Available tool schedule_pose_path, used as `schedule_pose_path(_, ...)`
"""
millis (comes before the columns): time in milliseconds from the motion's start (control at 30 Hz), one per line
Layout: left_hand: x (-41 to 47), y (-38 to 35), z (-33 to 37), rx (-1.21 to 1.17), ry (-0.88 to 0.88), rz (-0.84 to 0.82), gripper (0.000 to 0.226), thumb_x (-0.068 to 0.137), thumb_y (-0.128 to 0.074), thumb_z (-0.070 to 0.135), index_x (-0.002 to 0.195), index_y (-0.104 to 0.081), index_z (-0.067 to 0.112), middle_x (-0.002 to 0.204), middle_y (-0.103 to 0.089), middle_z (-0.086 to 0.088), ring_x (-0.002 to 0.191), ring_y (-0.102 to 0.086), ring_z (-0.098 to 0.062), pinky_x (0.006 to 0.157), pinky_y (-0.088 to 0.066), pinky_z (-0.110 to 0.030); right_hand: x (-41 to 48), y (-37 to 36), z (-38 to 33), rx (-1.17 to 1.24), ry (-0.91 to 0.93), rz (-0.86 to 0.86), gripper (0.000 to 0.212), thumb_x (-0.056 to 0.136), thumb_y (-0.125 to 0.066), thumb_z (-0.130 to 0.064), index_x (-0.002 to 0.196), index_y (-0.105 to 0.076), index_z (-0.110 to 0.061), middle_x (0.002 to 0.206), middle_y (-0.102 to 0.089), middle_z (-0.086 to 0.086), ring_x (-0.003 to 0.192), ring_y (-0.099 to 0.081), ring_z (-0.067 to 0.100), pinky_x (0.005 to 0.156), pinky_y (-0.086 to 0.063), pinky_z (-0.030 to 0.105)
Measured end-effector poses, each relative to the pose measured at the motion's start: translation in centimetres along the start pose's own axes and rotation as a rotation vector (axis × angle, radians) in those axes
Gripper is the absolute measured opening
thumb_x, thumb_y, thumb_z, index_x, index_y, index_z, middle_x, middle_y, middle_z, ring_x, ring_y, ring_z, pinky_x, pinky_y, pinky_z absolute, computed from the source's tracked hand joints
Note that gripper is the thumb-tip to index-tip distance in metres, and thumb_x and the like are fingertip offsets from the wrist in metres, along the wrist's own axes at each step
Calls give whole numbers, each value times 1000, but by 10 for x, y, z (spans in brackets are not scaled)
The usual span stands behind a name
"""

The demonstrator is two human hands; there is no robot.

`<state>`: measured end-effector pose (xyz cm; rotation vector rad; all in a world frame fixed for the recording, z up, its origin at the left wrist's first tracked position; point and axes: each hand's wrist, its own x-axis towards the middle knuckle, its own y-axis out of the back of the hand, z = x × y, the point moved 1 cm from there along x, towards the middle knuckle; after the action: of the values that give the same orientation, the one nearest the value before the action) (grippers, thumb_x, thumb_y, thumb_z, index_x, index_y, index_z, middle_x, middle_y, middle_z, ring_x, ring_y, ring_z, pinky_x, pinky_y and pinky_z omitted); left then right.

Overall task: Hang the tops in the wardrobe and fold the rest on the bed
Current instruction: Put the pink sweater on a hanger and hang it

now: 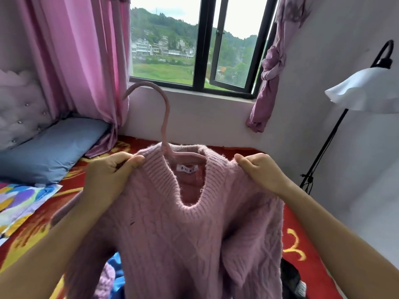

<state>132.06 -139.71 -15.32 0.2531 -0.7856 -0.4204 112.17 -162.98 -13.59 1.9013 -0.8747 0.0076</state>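
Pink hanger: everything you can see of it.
The pink hanger looks matte, perhaps flocked. Its hook curls up and leftward, free, hung on nothing; the stem drops into the neck of the pink sweater, where one arm shows under the collar. The rest is hidden in the knit. The left hand and right hand pinch its shoulders; contact with the hanger itself cannot be told.

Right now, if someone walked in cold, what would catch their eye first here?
A fluffy pink cable-knit sweater fills the centre, on a pink hanger whose hook rises toward the window. The left hand and right hand each pinch a shoulder, above a red patterned bedspread.
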Motion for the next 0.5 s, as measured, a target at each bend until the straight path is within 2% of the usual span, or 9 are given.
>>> schedule_pose_path(33, 3, 5, -5, 1, -15, -32, 28, 78, -70, 39, 60, -62, 60, 59, -60, 33, 62, -55, 13, 62, -35, -3, 0, 2, 3, 41, -16, 29, 63, 95, -50, -29, 40, -22, -18, 37, -25, -6, 42, -26, 12, 54, -25, 33)
schedule_pose_path(100, 4, 22, -24, 8, 38, -83, 50, 82, -67, 21, 54, -59, 62, 55, -58, 34, 58, -52, 17, 56, -33, 0, 0, 11, 11, 132, -64, 51, 59, 93, -54, -25, 45, -21, -22, 40, -18, -10, 41, -20, 10, 48, -21, 28)
schedule_pose_path(200, 0, 39, -48, 19, 85, -128, 53, 83, -66, 10, 53, -64, 54, 51, -59, 26, 54, -52, 13, 52, -34, -3, 0, 20, 22, 179, -157, 43, 57, 93, -55, -22, 47, -22, -19, 39, -18, -12, 38, -17, 7, 41, -17, 19)
schedule_pose_path(267, 0, 42, -54, 39, 96, -149, 41, 83, -66, 12, 55, -68, 41, 47, -56, 24, 51, -51, 11, 51, -34, -4, 5, 18, 24, 181, -194, 17, 57, 93, -54, -25, 46, -23, -18, 39, -19, -11, 38, -18, 7, 40, -18, 19)
schedule_pose_path(333, 5, 38, -50, 49, 89, -185, 30, 83, -66, 36, 53, -68, 31, 47, -55, 22, 53, -51, 10, 51, -34, -4, 10, 15, 21, 192, -212, -30, 56, 93, -51, -39, 50, -29, -11, 45, -26, -2, 45, -26, 12, 47, -23, 23)
schedule_pose_path(400, 6, 39, -45, 58, 81, -216, 35, 68, -51, 64, 58, -65, 34, 49, -55, 20, 54, -51, 6, 52, -34, -6, 13, 13, 15, 190, -184, -92, 68, 80, -42, -73, 58, -40, -8, 58, -35, 8, 57, -33, 18, 58, -29, 28)
schedule_pose_path(433, 7, 41, -45, 58, 84, -194, 39, 63, -48, 67, 60, -65, 31, 49, -54, 18, 53, -51, 5, 51, -33, -8, 15, 12, 15, 169, -165, -126, 80, 67, -36, -87, 60, -44, -8, 60, -40, 8, 59, -37, 17, 61, -32, 28)
schedule_pose_path(500, 7, 50, -45, 72, 123, -107, 38, 65, -60, 60, 53, -63, 24, 45, -53, 15, 50, -49, 3, 50, -33, -9, 17, 10, 14, 132, -141, -172, 92, 46, -25, -100, 60, -54, -14, 60, -55, -9, 58, -48, 4, 64, -39, 21)
